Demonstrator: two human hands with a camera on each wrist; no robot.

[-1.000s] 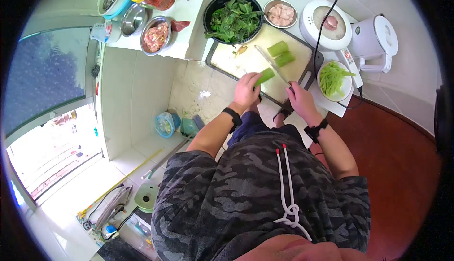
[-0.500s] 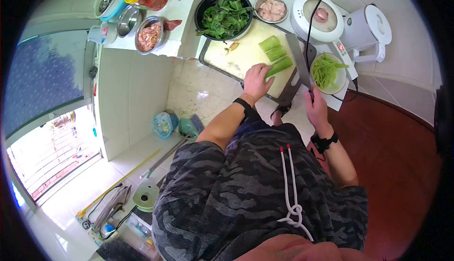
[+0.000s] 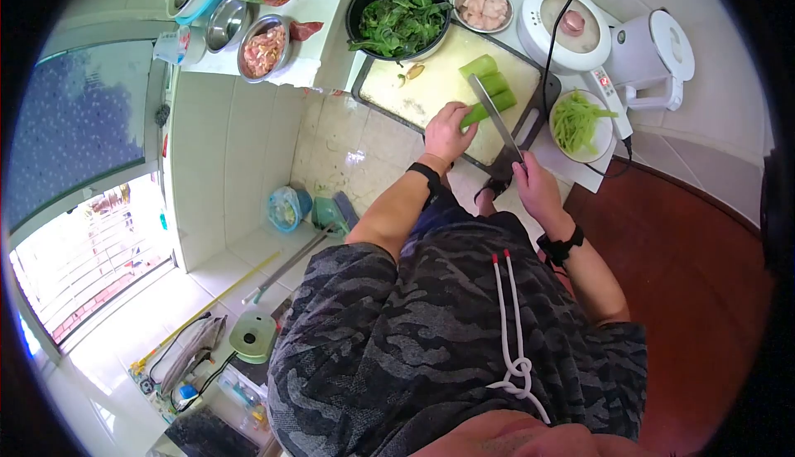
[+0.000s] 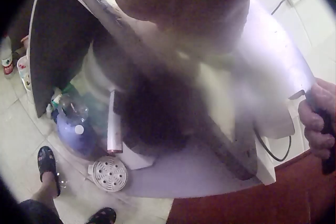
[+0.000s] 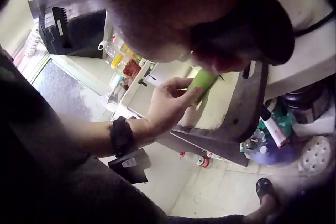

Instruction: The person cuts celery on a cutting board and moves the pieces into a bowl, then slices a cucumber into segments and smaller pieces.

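Note:
In the head view the left hand [image 3: 448, 134] grips the near end of a green stalk piece [image 3: 474, 115] on the cutting board [image 3: 406, 97]. The right hand [image 3: 540, 188] holds a knife [image 3: 497, 117] by its handle, its blade slanting over the stalk's middle. More green pieces [image 3: 479, 66] lie just beyond, side by side. The right wrist view shows the left hand [image 5: 170, 100] with fingers and thumb around the green stalk [image 5: 202, 83]; the knife's black handle [image 5: 252, 32] sits in the right hand. In the left wrist view the blade is blurred.
Behind the board stand a black pot of leafy greens [image 3: 358, 26] and a metal bowl of pale meat [image 3: 484, 10]. A white cooker [image 3: 563, 31], a kettle [image 3: 654, 60] and a bowl of green strips [image 3: 580, 126] are at the right. A black cord [image 3: 551, 64] hangs across the board's right side.
The knife has swung from the board's right side back over the stalk, and the right hand has moved left with it. The left hand still grips the stalk.

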